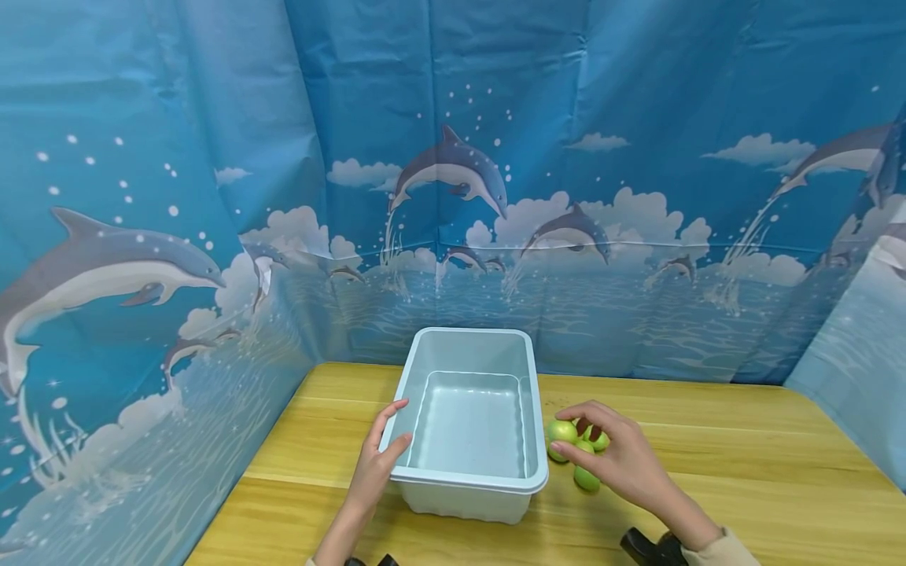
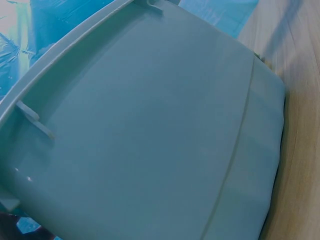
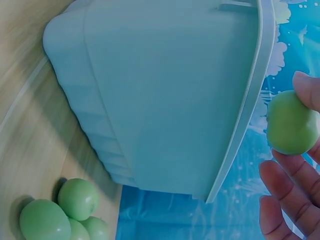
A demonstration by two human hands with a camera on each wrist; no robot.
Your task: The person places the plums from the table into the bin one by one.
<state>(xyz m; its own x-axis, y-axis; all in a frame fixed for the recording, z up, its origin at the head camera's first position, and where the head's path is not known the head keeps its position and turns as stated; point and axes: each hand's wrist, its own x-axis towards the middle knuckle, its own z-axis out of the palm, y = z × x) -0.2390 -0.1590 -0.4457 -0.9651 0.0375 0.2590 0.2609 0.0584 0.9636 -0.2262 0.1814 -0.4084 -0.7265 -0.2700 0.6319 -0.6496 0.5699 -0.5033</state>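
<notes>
We list one green fruit [image 3: 292,123], raised above the bench [image 1: 715,448] beside the tub [image 1: 467,479], pinched in our right grip [image 1: 617,454], probably light, firm, slightly slippery, best held round its middle; left grip [image 1: 371,464], loosely spread, on the tub's rim.

Some green fruits [image 3: 45,221] partly outside right-wrist view

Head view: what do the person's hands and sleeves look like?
The left hand and right hand wear no gloves. A beige sleeve shows on the right arm; the left shows only a sliver. Black fittings, partly cropped, sit by both wrists.
</notes>
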